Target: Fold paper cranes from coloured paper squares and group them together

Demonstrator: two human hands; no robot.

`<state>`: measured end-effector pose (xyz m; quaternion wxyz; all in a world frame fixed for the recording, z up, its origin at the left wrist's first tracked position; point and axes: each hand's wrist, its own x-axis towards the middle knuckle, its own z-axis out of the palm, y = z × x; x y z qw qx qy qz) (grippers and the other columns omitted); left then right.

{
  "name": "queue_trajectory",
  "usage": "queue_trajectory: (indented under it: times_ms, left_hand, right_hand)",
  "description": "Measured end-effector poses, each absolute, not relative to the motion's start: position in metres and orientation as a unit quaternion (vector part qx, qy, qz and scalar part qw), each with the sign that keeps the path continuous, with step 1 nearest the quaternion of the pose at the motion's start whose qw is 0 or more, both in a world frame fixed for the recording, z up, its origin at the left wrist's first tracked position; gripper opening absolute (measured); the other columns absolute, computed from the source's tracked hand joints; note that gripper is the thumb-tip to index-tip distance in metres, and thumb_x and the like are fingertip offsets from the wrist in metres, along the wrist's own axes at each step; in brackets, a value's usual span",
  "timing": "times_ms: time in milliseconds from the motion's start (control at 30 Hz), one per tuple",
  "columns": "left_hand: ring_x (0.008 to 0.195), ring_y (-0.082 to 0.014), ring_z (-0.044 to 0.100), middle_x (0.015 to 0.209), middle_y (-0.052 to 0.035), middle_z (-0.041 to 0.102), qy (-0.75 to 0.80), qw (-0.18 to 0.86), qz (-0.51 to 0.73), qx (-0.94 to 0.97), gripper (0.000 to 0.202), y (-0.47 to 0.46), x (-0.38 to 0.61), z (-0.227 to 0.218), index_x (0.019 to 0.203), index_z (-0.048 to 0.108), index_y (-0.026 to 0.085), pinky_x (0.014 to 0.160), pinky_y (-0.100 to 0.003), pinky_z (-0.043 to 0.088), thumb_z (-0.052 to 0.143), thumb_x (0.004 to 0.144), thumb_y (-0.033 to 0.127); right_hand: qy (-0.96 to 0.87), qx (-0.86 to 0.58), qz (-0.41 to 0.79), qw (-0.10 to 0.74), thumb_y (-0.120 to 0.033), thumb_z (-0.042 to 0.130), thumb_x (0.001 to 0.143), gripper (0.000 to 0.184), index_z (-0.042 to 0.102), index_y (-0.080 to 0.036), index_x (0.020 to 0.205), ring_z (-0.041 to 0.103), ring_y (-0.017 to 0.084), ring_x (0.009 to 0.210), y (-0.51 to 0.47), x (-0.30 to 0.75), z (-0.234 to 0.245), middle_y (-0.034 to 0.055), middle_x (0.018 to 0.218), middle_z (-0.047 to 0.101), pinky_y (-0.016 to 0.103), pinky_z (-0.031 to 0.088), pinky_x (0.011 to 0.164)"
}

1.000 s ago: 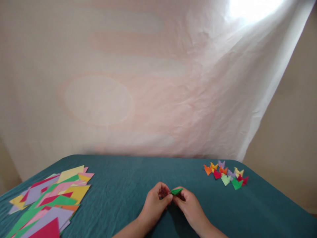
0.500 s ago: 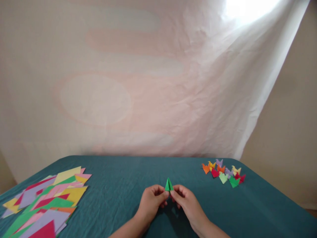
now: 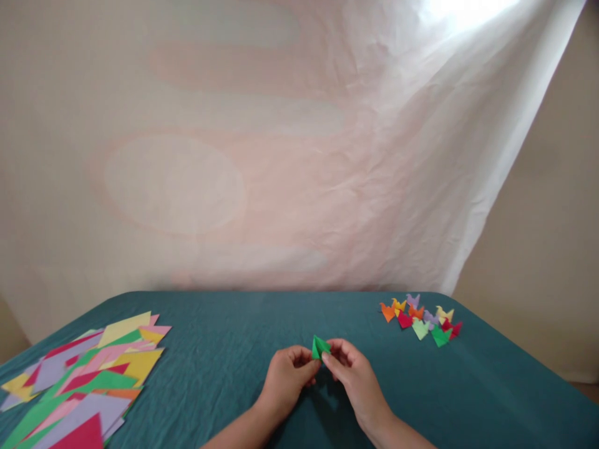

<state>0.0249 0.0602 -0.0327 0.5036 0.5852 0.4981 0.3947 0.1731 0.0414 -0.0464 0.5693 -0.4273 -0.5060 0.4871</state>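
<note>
Between my hands, above the near middle of the table, is a small folded piece of green origami paper. It has a pointed top and a flap spread toward the right. My left hand pinches its lower left side between thumb and forefinger. On the other side, my right hand grips the right flap, its thumb in front and fingers behind. The lower part of the paper is hidden by my fingertips.
A spread of coloured paper sheets covers the table's left side. Several small folded paper birds in mixed colours stand at the right. A dark green cloth covers the table, and a pale hanging sheet rises behind it.
The green paper's right flap has opened outward, making the piece wider. My right hand has shifted slightly up with that flap. My left hand stays almost in place.
</note>
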Motion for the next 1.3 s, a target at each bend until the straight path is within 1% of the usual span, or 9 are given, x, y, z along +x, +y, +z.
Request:
queue_trajectory:
  times_ms: [167,333,467,600,767,933,1067,1233,1300]
  left_hand:
    - [0.048,-0.0118,0.050,0.051,0.0026,0.058,0.489,0.506,0.402,0.586,0.021,0.061,0.024,-0.037,0.064,0.061,0.015,0.049,-0.022,0.038,0.066,0.065,0.035]
    - [0.056,-0.0117,0.051,0.063,0.0003,0.060,0.459,0.565,0.420,0.542,0.037,0.065,0.020,-0.038,0.074,0.067,0.013,0.053,-0.022,0.042,0.072,0.062,0.048]
    - [0.061,-0.0112,0.052,0.072,-0.0022,0.063,0.430,0.606,0.430,0.512,0.039,0.065,0.018,-0.034,0.079,0.067,0.013,0.058,-0.021,0.041,0.077,0.059,0.045]
    - [0.055,-0.0092,0.049,0.063,0.0013,0.060,0.412,0.606,0.450,0.511,0.034,0.063,0.020,-0.035,0.073,0.065,0.013,0.057,-0.020,0.039,0.080,0.058,0.039]
    - [0.058,-0.0107,0.052,0.062,0.0006,0.062,0.440,0.560,0.464,0.527,0.027,0.063,0.021,-0.038,0.071,0.066,0.013,0.058,-0.021,0.039,0.077,0.061,0.036]
    - [0.059,-0.0125,0.053,0.061,-0.0004,0.062,0.461,0.519,0.460,0.553,0.022,0.066,0.017,-0.037,0.068,0.068,0.014,0.058,-0.022,0.040,0.075,0.061,0.034]
    - [0.057,-0.0133,0.053,0.060,-0.0010,0.062,0.470,0.496,0.447,0.577,0.022,0.063,0.018,-0.034,0.069,0.068,0.013,0.057,-0.023,0.041,0.069,0.067,0.035]
    - [0.076,-0.0168,0.060,0.084,-0.0020,0.064,0.484,0.361,0.501,0.620,0.024,0.053,0.020,-0.024,0.092,0.061,0.018,0.064,-0.024,0.044,0.064,0.070,0.023]
    - [0.076,-0.0164,0.059,0.082,-0.0005,0.061,0.490,0.321,0.498,0.639,0.025,0.051,0.020,-0.020,0.093,0.059,0.019,0.064,-0.024,0.044,0.063,0.069,0.019]
  right_hand:
    - [-0.535,-0.455,0.446,0.555,-0.041,0.063,0.079,0.025,0.060,-0.017,0.085,0.052,0.015,0.065,0.041,0.175,-0.046,0.0012,0.073,0.060,0.023,0.039,0.057]
    - [-0.550,-0.464,0.441,0.536,-0.042,0.065,0.077,0.027,0.061,-0.016,0.077,0.051,0.014,0.062,0.042,0.176,-0.047,-0.0001,0.069,0.059,0.023,0.039,0.059]
    - [-0.555,-0.470,0.452,0.516,-0.044,0.067,0.074,0.030,0.057,-0.017,0.069,0.047,0.013,0.057,0.043,0.175,-0.050,-0.0026,0.061,0.055,0.022,0.036,0.056]
    - [-0.584,-0.474,0.453,0.478,-0.041,0.068,0.073,0.028,0.056,-0.016,0.065,0.043,0.011,0.054,0.044,0.173,-0.051,-0.0043,0.057,0.051,0.022,0.032,0.053]
    - [-0.612,-0.492,0.424,0.452,-0.033,0.066,0.074,0.025,0.052,-0.017,0.062,0.039,0.010,0.053,0.041,0.172,-0.047,-0.0058,0.054,0.044,0.022,0.029,0.051]
    - [-0.642,-0.489,0.369,0.462,-0.036,0.058,0.082,0.025,0.053,-0.018,0.066,0.041,0.012,0.059,0.035,0.170,-0.042,-0.0041,0.060,0.046,0.022,0.032,0.055]
    - [-0.634,-0.508,0.347,0.469,-0.035,0.060,0.080,0.026,0.050,-0.018,0.062,0.040,0.012,0.057,0.034,0.169,-0.040,-0.0048,0.057,0.043,0.021,0.031,0.054]
    - [-0.611,-0.523,0.361,0.472,-0.036,0.059,0.080,0.029,0.047,-0.018,0.062,0.038,0.012,0.057,0.039,0.175,-0.044,-0.0054,0.056,0.041,0.021,0.030,0.053]
    - [-0.609,-0.515,0.370,0.476,-0.038,0.058,0.081,0.029,0.048,-0.018,0.064,0.038,0.012,0.058,0.041,0.177,-0.046,-0.0054,0.058,0.041,0.021,0.030,0.054]
